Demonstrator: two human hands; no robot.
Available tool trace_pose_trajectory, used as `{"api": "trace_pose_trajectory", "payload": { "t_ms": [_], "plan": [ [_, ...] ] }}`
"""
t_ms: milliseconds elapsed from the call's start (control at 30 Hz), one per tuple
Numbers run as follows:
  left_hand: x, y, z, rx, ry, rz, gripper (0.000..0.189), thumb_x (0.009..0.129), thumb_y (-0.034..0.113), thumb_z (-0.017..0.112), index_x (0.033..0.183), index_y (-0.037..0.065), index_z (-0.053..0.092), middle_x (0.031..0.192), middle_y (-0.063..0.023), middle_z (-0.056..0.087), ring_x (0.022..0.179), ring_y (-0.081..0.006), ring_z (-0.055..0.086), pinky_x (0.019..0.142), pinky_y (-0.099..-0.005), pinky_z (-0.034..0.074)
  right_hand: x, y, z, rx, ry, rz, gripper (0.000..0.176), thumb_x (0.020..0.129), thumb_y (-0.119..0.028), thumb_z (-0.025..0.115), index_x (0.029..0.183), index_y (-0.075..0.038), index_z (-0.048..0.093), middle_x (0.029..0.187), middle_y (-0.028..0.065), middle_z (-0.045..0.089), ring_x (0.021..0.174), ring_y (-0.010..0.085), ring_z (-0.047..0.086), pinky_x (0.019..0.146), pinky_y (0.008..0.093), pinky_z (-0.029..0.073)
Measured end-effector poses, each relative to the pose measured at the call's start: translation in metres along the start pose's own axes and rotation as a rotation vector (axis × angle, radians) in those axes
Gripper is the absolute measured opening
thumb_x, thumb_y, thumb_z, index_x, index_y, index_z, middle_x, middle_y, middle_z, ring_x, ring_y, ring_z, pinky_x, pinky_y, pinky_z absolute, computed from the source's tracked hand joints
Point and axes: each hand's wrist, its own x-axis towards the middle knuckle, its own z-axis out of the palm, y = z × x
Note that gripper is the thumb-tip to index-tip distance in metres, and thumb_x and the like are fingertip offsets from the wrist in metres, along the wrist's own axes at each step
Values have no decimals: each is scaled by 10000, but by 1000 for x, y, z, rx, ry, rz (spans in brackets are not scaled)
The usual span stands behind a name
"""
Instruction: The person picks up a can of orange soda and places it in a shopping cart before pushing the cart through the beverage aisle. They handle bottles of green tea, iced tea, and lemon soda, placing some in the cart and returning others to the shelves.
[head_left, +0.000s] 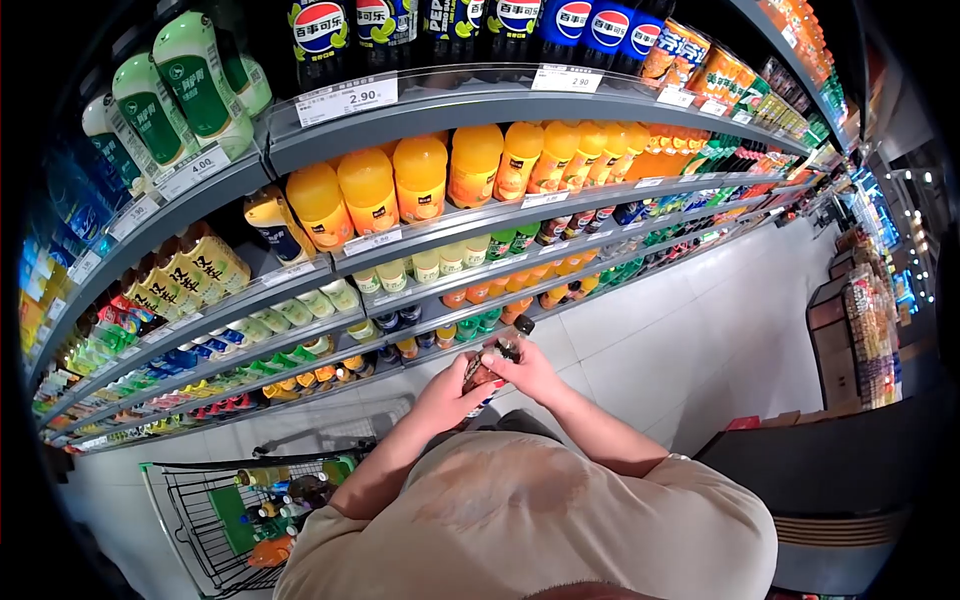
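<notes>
In front of my body, both hands are wrapped round a drink bottle with a dark cap [523, 326] and a patterned label. My left hand [452, 392] grips its lower part from the left side. From the right, my right hand [531, 371] closes on the bottle's [507, 348] middle. The bottle is tilted, cap pointing away and to the right. Much of its label is hidden by my fingers. Beyond my hands, the lower shelf carries orange drink bottles [470, 296] and green ones; the bottle touches none of them.
A shopping cart [165, 500] with several bottles stands at my left. The curved drinks shelf [430, 220] runs across ahead, holding large orange juice bottles [418, 178] and cola bottles [505, 28]. Tiled floor [660, 320] stretches right, towards a display stand [835, 335] and a dark counter [790, 470].
</notes>
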Motion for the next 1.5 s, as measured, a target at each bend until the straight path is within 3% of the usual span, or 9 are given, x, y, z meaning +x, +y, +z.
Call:
{"api": "trace_pose_trajectory", "payload": {
  "t_ms": [333, 400, 500, 600, 667, 933, 1200, 1300, 1500],
  "plan": [
    [22, 6, 21, 243, 100, -51, 653, 935, 190, 690, 1442, -16, 333, 1280, -201, 568, 1162, -272, 588, 993, -376, 460, 30, 36, -47, 82, -40, 93, 341, 965, -301, 687, 1105, 7, 644, 892, 25, 680, 782, 79, 627, 655, 254, 529],
    [30, 10, 30, 214, 72, -95, 670, 927, 263, 702, 1414, -36, 353, 1289, -265, 566, 1180, -359, 590, 990, -405, 465, 38, 50, -63, 54, -25, 63, 343, 966, -316, 682, 1075, 8, 654, 849, 22, 679, 736, 75, 622, 620, 255, 523],
    [34, -24, 40, 217, 123, -148, 627, 923, 251, 709, 1408, 1, 400, 1236, -220, 594, 1109, -282, 613, 926, -373, 497, 48, 54, -99, -40, 79, 76, 331, 952, -329, 700, 983, -2, 658, 786, 16, 669, 664, 65, 594, 567, 249, 492],
    [37, -39, 48, 159, 190, -328, 570, 912, 242, 726, 1374, 33, 465, 1208, -167, 613, 987, -226, 645, 848, -340, 520, 62, 48, -165, -32, 196, 48, 339, 947, -333, 701, 986, 1, 650, 773, 22, 663, 651, 72, 600, 540, 256, 481],
    [37, -57, 48, 265, 227, -499, 545, 916, 307, 715, 1334, 22, 511, 1211, -155, 625, 943, -256, 660, 852, -357, 526, 71, 48, -228, -123, 282, 202, 315, 989, -303, 647, 1096, -8, 637, 950, 20, 687, 853, 84, 613, 763, 259, 515],
    [7, -195, 67, 543, 55, -918, 578, 912, 453, 670, 1287, 22, 579, 1161, -191, 670, 1016, -282, 673, 863, -388, 533, 73, 18, -422, 42, 687, -34, 328, 968, -301, 667, 1133, -21, 624, 943, 58, 705, 727, 132, 681, 554, 279, 563],
    [-75, -267, 119, 477, 3, -888, 442, 920, 425, 647, 1098, 21, 677, 915, -172, 724, 755, -248, 713, 705, -387, 551, 112, 66, -494, -12, 925, -372, 353, 893, -108, 757, 1175, 12, 581, 1075, 99, 665, 976, 158, 653, 858, 295, 542],
    [-111, -319, 125, -128, 223, -1366, 266, 949, 317, 598, 928, 59, 656, 752, -74, 642, 680, -264, 663, 626, -394, 542, 132, 86, -500, -275, 889, -616, 385, 823, -26, 774, 1163, -1, 597, 1191, 139, 621, 1161, 244, 599, 1022, 362, 465],
    [-119, -268, 136, -21, 393, -1497, 269, 967, 342, 576, 1046, 93, 641, 929, -60, 675, 784, -262, 692, 676, -393, 554, 159, 95, -500, -379, 808, -673, 420, 777, -9, 784, 1154, 1, 598, 1193, 176, 616, 1147, 311, 604, 1018, 387, 467]
  ]
}}
